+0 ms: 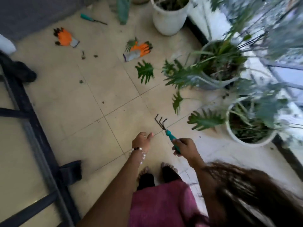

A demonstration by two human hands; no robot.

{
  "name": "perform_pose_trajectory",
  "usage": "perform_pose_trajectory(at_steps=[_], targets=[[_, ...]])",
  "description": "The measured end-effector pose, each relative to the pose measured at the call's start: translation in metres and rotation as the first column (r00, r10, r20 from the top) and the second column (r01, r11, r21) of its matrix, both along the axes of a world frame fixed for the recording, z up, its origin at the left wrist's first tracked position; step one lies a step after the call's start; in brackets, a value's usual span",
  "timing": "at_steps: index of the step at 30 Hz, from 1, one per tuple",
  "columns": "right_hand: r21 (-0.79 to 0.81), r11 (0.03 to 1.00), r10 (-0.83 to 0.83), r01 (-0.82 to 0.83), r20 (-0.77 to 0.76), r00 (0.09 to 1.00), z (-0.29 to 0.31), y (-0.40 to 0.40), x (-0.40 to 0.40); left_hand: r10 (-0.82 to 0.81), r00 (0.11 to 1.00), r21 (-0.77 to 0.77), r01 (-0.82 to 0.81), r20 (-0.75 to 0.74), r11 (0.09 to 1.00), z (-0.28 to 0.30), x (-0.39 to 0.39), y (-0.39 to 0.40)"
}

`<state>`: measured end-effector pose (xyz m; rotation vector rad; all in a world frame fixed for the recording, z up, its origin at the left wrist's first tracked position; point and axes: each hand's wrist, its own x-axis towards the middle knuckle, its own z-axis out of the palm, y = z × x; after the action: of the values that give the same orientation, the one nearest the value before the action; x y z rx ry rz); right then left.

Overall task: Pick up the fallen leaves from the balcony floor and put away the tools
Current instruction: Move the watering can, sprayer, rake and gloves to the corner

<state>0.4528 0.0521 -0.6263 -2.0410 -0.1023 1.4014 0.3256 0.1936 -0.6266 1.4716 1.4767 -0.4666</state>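
Observation:
My right hand (184, 145) grips the teal handle of a small hand rake (165, 128); its black prongs point up and left above the tiled floor. My left hand (142, 141) hangs beside it with relaxed fingers, holding nothing. Fallen green leaves lie on the floor: one (145, 71) mid-floor, one (177, 101) nearer me, one (205, 119) by the lower pot. Two orange gloves lie further off, one (65, 37) at the left, the other (138, 50) partly under a small leaf (131, 44). A teal-handled tool (92, 18) lies at the far end.
Three white plant pots stand along the right side: one (168, 22) far, one (218, 84) in the middle, one (250, 141) near. A dark door frame (37, 136) runs down the left. Bits of soil dot the tiles. My feet (157, 176) stand below my hands.

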Motion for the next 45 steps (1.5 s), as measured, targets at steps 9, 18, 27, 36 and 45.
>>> perform_pose_trajectory(at_steps=[9,18,27,36,45], targets=[[0.248,0.946,-0.201,0.207,-0.049,0.978,0.258,-0.104,-0.025,0.492,0.83,-0.322,-0.406,0.262,0.855,0.242,0.029,-0.056],[0.339,0.784,-0.583,0.519,0.116,0.804,0.355,-0.273,-0.068,0.269,0.877,-0.411,-0.091,0.399,0.907,0.355,0.072,-0.186],[0.212,0.59,-0.806,0.779,0.206,0.554,0.374,-0.487,-0.152,-0.3,0.854,-0.394,0.473,0.425,0.788,0.373,0.077,-0.419],[0.059,0.5,-0.854,0.864,0.199,0.48,0.374,-0.623,-0.243,-0.776,0.47,-0.318,0.877,0.42,0.36,0.367,0.044,-0.626],[0.02,0.071,-0.963,0.997,0.263,0.063,0.324,-0.697,-0.304,-0.924,-0.057,-0.143,0.982,0.377,-0.119,0.335,0.028,-0.774]])
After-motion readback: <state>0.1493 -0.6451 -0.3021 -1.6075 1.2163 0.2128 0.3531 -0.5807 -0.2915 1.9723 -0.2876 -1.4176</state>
